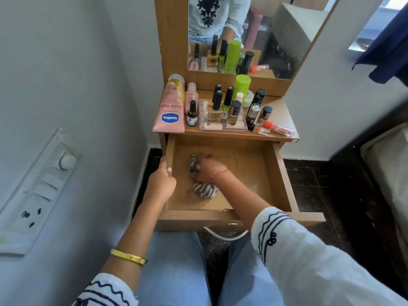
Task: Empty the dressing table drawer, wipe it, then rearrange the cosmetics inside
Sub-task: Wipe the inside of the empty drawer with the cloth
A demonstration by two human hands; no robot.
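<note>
Drawer [279, 173] pulled open, centre of frame, wooden, its floor bare apart from the cloth. Handle at lower centre, just above the knees.

Left hand [162, 182] at the drawer's left wall: fingers curled over the top edge of the wall, thumb on the inner side, clamped on the wood. Gold bangle [129, 257] on that forearm, lower left of centre.

Right hand [206, 170] inside the drawer, left of its middle, on a striped cloth [205, 190] (black-and-white, bunched). Cloth shows above and below the hand; hand and cloth are motion-blurred, so whether the fingers curl round the cloth or lie flat on it I cannot tell. Thin red thread on that wrist.

Cosmetics on the tabletop [280, 113] above the drawer, upper centre of frame:
- pink tube [170, 111] lying along the left edge, cap toward the mirror
- small pink bottle just right of it, small dark-capped bottle in front
- clear tray [223, 127] holding several nail polish bottles, upright
- green can [242, 85] behind the tray, by the mirror base
- more polish bottles to the right; two orange-capped tubes [278, 128] lying flat at the right front

Mirror [265, 29] at top centre repeats the bottles. Switch panel [39, 191] on the wall, left of frame.
</note>
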